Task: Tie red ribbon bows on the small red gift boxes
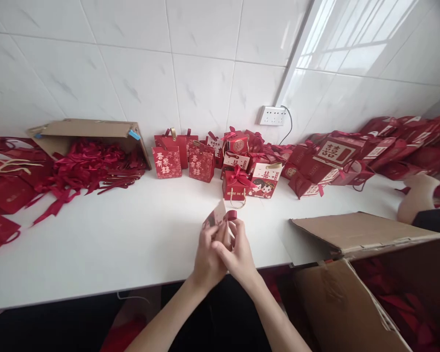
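Note:
Close to the white table's (132, 244) front edge, both hands are closed around one small cream and red gift box (217, 214). My left hand (208, 252) grips its left side, fingers bent over the panel. From the right, my right hand (241, 252) wraps the box, fingertips near a red ribbon loop (231, 215) on its top. Much of the box is hidden by my fingers. Just beyond stands a red box with a bow and cord handle (235, 188), beside a cream box with cartoon figures (266, 180).
Left, an open carton (91, 128) spills red ribbons (84, 164). Red gift boxes (167, 162) line the tiled wall, and more are piled (333, 154) at right. A power strip (273, 116) hangs there. A large open carton (326, 293) and another person's hand (418, 195) are at right.

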`<state>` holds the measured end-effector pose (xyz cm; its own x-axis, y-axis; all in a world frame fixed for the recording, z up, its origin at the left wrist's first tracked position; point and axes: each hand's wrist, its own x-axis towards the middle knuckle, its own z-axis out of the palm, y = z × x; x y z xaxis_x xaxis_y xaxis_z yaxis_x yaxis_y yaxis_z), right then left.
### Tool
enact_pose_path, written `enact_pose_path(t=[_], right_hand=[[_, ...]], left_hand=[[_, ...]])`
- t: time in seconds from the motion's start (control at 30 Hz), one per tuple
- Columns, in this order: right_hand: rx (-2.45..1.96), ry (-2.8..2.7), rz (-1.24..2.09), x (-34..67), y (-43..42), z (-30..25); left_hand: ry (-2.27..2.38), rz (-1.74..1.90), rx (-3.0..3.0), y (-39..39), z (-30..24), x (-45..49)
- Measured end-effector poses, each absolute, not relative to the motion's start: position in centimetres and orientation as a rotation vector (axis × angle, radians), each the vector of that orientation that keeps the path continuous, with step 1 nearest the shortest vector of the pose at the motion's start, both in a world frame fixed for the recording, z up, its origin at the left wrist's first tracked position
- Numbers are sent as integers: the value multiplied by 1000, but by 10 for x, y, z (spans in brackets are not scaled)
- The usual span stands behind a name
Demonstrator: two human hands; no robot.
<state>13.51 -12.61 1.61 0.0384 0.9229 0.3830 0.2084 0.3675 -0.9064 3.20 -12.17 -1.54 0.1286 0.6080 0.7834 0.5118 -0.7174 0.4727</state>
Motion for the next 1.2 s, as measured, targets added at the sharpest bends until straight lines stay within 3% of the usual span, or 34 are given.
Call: enact_pose_path(t=[0.13,0.27,0.4,0.47,0.63,0.83,1.03,1.2], right_hand=[[-1208,-1443,769,160,-126,28],[-1242,-1481,834,181,-114,35],[-1254,-1505,804,179,-108,27],[-1243,-1527,663,175,-108,21],[-1161,-1610,121,165,-111,13],[-1001,-1699,-287,163,-109,17],[-948,-1744,-454,169,-105,16],[-1011,-1782,-345,176,-108,14]], left_hand=[[900,1575,2488,-135,-5,29],[1170,1751,2315,-107,32,15],[1026,1135,2073,-78,53,15],[973,1035,1878,-74,51,19],[914,1336,1877,-79,38,28],[808,1383,2232,-82,42,17],[823,1428,2463,-84,30,11],[872,1547,2434,-87,26,18]])
